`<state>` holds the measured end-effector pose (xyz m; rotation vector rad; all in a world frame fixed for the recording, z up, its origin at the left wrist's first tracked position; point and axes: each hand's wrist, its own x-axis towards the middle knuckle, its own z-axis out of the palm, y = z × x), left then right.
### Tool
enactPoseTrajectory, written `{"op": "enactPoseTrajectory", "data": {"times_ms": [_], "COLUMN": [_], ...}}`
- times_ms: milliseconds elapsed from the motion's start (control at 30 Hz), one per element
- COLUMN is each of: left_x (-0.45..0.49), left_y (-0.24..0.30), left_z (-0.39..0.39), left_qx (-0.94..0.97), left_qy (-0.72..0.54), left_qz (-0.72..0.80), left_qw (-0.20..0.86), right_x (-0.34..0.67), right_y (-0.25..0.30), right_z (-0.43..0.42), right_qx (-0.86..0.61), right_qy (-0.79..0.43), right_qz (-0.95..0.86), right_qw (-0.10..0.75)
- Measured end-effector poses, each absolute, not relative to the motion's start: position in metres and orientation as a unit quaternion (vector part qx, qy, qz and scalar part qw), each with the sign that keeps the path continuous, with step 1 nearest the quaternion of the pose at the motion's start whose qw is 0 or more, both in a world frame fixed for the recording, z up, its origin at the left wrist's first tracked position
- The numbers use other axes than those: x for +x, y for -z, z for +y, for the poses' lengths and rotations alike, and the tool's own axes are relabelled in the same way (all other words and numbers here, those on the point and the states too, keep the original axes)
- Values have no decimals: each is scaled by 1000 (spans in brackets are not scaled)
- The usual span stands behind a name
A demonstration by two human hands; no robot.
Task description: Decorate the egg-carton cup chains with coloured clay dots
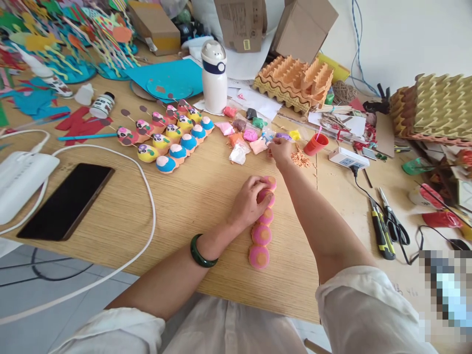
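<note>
A strip of egg-carton cups (pixel 262 235), pink with round orange patches, lies lengthwise in front of me. My left hand (pixel 251 200) wraps its fingers and thumb around the far cups. My right hand (pixel 280 150) reaches farther out to the small bags of coloured clay, its fingers drawn together at the edge of the pile. What they pinch, if anything, is hidden. Close by are a purple clay packet (pixel 283 136), a yellow one (pixel 295 134) and a pale pink one (pixel 258 146). Beside this hand lies a heap of orange shavings (pixel 300 159).
Decorated carton strips (pixel 179 151) in blue, yellow and pink stand left of centre, near a white bottle (pixel 214 83). A red cup (pixel 316 143), power strip (pixel 348 158), scissors (pixel 394 223) and cutter (pixel 382 231) are right. A phone (pixel 68 199) and white cable (pixel 149 196) lie left.
</note>
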<state>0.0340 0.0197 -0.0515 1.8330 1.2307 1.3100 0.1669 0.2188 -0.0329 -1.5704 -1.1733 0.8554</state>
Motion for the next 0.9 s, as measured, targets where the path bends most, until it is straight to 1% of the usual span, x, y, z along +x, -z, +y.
{"op": "enactPoseTrajectory", "data": {"times_ms": [100,300,500,667,767,900], "left_x": [34,34,29,27,27,27], "left_y": [52,54,54,54,55,58], "left_z": [20,22,25,28,29,31], "left_qx": [687,688,675,661,654,648], "left_qy": [-493,-498,-515,-521,-531,-546], "left_qz": [455,448,459,471,473,468], "left_qw": [280,280,263,265,258,249], "right_x": [163,161,173,187,195,203], "right_y": [23,2,-7,-5,3,17], "right_z": [210,193,161,115,85,46], "right_qx": [-661,-639,-565,-538,-546,-576], "right_qy": [-374,-420,-488,-558,-545,-469], "right_qz": [-429,-369,-255,-187,-182,-186], "right_qw": [490,528,615,603,610,643]}}
